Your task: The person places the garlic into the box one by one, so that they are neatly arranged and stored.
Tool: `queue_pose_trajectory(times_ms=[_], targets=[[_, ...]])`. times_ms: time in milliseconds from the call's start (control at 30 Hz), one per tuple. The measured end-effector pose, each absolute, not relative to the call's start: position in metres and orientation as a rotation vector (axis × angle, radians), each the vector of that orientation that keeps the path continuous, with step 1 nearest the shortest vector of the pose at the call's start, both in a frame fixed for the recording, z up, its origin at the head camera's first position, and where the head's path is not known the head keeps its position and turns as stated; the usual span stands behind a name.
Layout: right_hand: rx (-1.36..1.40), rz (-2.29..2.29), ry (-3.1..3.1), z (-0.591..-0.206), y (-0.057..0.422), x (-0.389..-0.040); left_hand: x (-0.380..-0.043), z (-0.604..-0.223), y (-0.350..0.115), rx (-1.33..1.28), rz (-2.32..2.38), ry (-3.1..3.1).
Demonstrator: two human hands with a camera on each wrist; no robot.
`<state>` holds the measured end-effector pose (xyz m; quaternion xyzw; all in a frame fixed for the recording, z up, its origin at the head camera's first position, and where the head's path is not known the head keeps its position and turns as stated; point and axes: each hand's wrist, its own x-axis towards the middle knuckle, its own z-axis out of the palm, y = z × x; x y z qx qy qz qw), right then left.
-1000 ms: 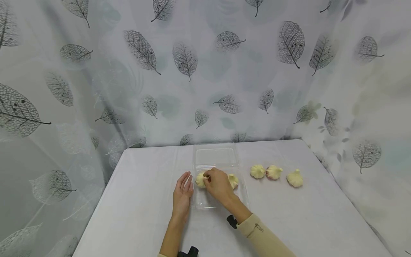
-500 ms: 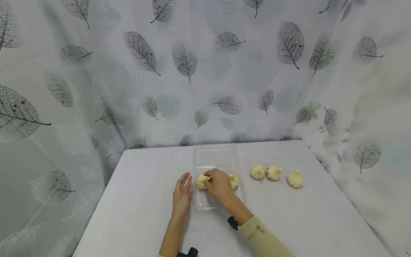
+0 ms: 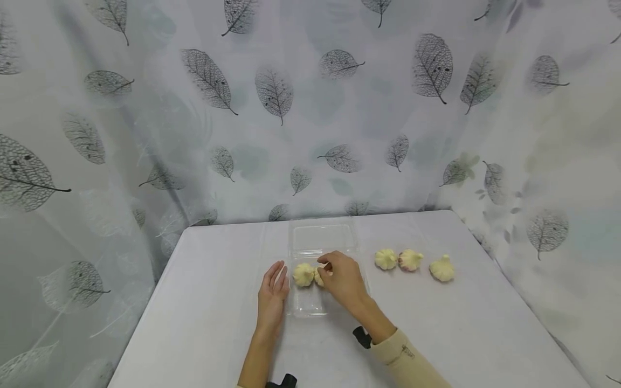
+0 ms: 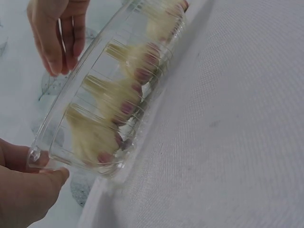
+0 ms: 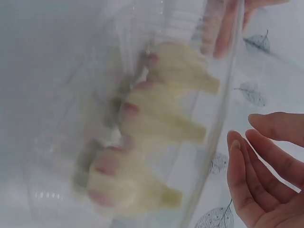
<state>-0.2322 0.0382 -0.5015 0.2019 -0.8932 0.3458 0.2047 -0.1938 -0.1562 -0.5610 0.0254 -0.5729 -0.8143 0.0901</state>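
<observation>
A clear plastic clamshell container (image 3: 306,305) lies with its lid folded back, holding a row of garlic bulbs. In the head view the leftmost garlic bulb (image 3: 304,275) shows fully; the garlic bulb (image 3: 318,277) beside it is partly behind my right hand (image 3: 345,281). That hand hovers over the container, thumb and fingers apart and holding nothing. The right wrist view shows its fingers (image 5: 242,173) by the rim, with several bulbs (image 5: 128,185) lined up behind the clear wall. My left hand (image 3: 273,293) rests against the container's left side, fingers extended; its thumb (image 4: 54,176) touches a corner.
Three more garlic bulbs lie right of the container: a left bulb (image 3: 386,259), a middle bulb (image 3: 409,260) and a right bulb (image 3: 442,268). All rest on a white-covered table (image 3: 218,302). A leaf-print curtain (image 3: 310,108) hangs behind and at both sides.
My right hand has drawn back a little to the right from the leftmost garlic bulb, its fingers spreading. The bulb beside it now shows. My left hand stays in place.
</observation>
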Motion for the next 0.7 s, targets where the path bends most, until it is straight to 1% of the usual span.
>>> queue_pose_trajectory(times_ms=[367, 700], targets=[[0.39, 0.995, -2.374, -0.5, 0.085, -0.229, -0.193, -0.561, -0.157, 0.04, -2.48, -1.668], [0.248, 0.916, -2.247, -0.502, 0.129, -0.235, -0.195, -0.564, -0.157, 0.029, -2.481, -1.659]])
